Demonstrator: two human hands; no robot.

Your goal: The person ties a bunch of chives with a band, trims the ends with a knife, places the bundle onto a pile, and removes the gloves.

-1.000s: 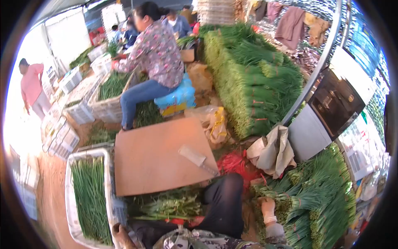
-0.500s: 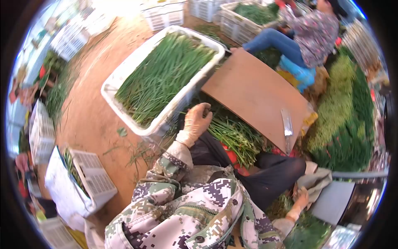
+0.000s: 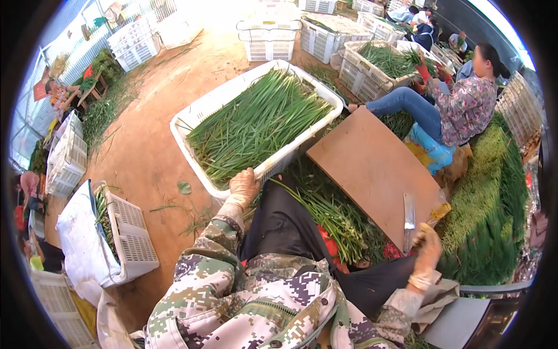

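My left hand [image 3: 244,185], in a pale thin glove, has its fingers curled over the near rim of a white plastic crate [image 3: 185,152]. Long green garlic chives [image 3: 256,119] lie bundled in that crate. My right hand [image 3: 429,253], gloved too, is raised with curled fingers by the near corner of a brown board [image 3: 372,154]; what they hold, if anything, is hidden. Close beside it, a broad-bladed knife [image 3: 409,212] lies on the board. Loose green stalks [image 3: 343,230] are heaped between my legs, partly under the board.
A seated person [image 3: 465,110] in a floral top handles greens beside another crate [image 3: 363,78]. Cut greens [image 3: 479,198] are stacked at the right. A white crate [image 3: 136,227] with a white sack stands at the left on the bare earth floor [image 3: 131,154]. More crates and people are farther back.
My left hand has moved from above the stalks left onto the crate's rim. My right hand has risen from low beside my leg to the board's corner. The view has tilted up.
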